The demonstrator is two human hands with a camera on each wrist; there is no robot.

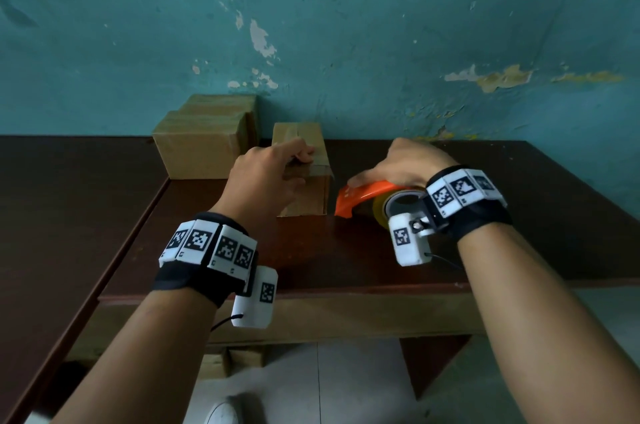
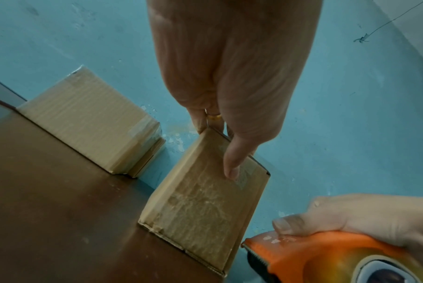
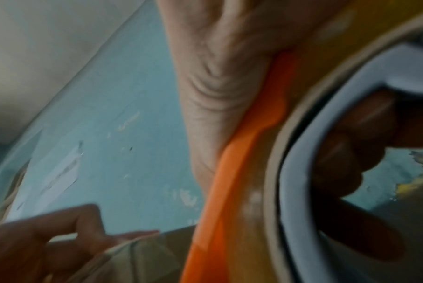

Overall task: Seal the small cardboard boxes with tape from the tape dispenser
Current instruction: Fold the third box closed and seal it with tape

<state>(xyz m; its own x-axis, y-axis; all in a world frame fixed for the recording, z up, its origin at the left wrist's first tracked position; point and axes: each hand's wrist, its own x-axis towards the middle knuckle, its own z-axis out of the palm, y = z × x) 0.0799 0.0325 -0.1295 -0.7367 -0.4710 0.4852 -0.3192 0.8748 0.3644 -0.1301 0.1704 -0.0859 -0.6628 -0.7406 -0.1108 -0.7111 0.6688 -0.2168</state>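
A small cardboard box (image 1: 311, 134) stands on the dark wooden table (image 1: 311, 250) near the wall. Clear tape runs over the face of the box (image 2: 205, 206). My left hand (image 1: 301, 155) grips its top, thumb (image 2: 232, 168) pressed on the taped face and fingers curled over the far edge. To the right of the box, my right hand (image 1: 398, 164) holds the orange tape dispenser (image 1: 360, 196) just above the table. The dispenser's toothed blade (image 2: 256, 256) points at the box's lower corner, a short gap away. In the blurred right wrist view, fingers reach through the roll's core (image 3: 350, 153).
More cardboard boxes (image 1: 204, 143) are stacked at the back left against the teal wall (image 1: 346, 25), close beside the held box. A second dark table top (image 1: 69, 215) adjoins on the left. The table's front edge (image 1: 277, 292) is near my wrists, with tiled floor below.
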